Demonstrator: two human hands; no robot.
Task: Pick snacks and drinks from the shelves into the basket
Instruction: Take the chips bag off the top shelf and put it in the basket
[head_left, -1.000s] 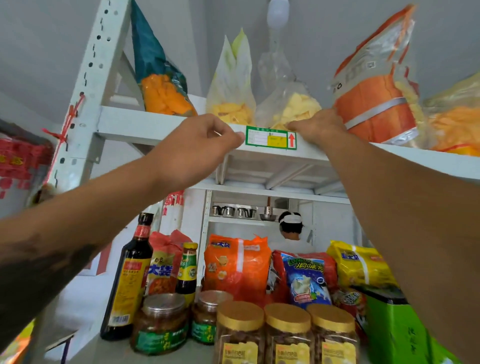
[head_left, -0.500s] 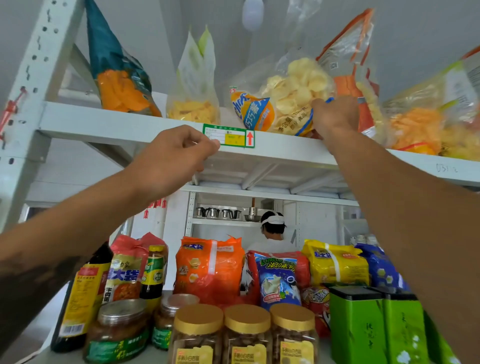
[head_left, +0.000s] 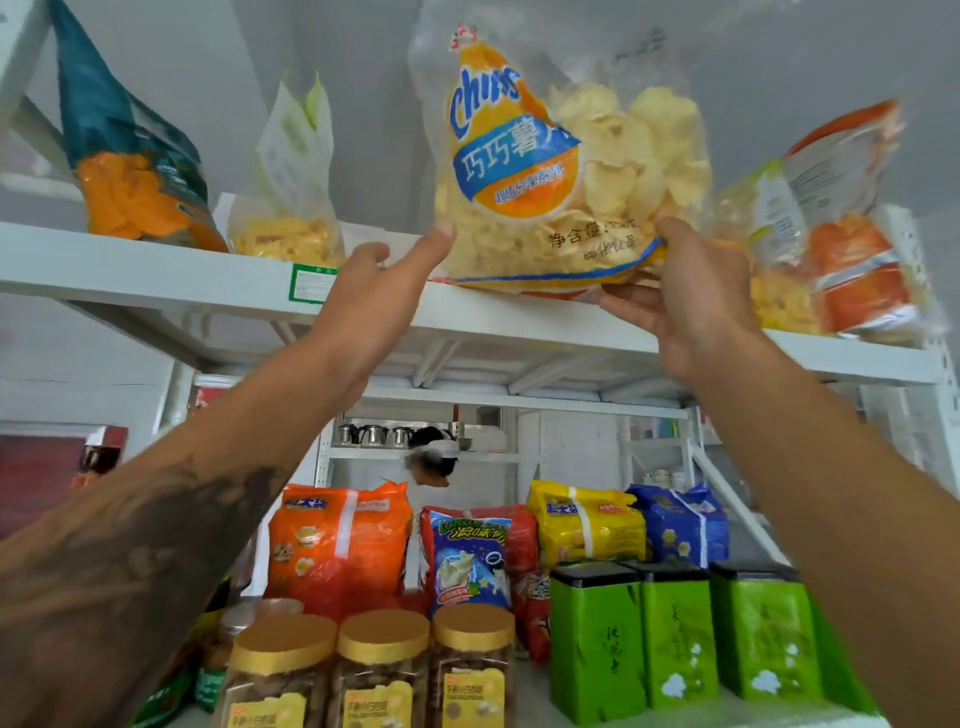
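A big clear bag of pale chips (head_left: 566, 171) with a blue and orange label stands tilted at the front edge of the white top shelf (head_left: 156, 270). My right hand (head_left: 685, 296) grips its lower right corner, thumb on the front. My left hand (head_left: 374, 296) is open, its fingertips touching the bag's lower left edge. No basket is in view.
Other snack bags line the top shelf: a teal and orange one (head_left: 130, 171), a yellow one (head_left: 291, 208), an orange one (head_left: 841, 234). Below stand gold-lidded jars (head_left: 379, 670), green tins (head_left: 675, 634), and orange (head_left: 337, 545), blue (head_left: 467, 561) and yellow packets (head_left: 582, 525). A person (head_left: 434, 462) is behind the shelving.
My right hand has pulled the chip bag forward and upright to the shelf edge. My left hand left the shelf's label and rose with fingers spread to the bag's left side.
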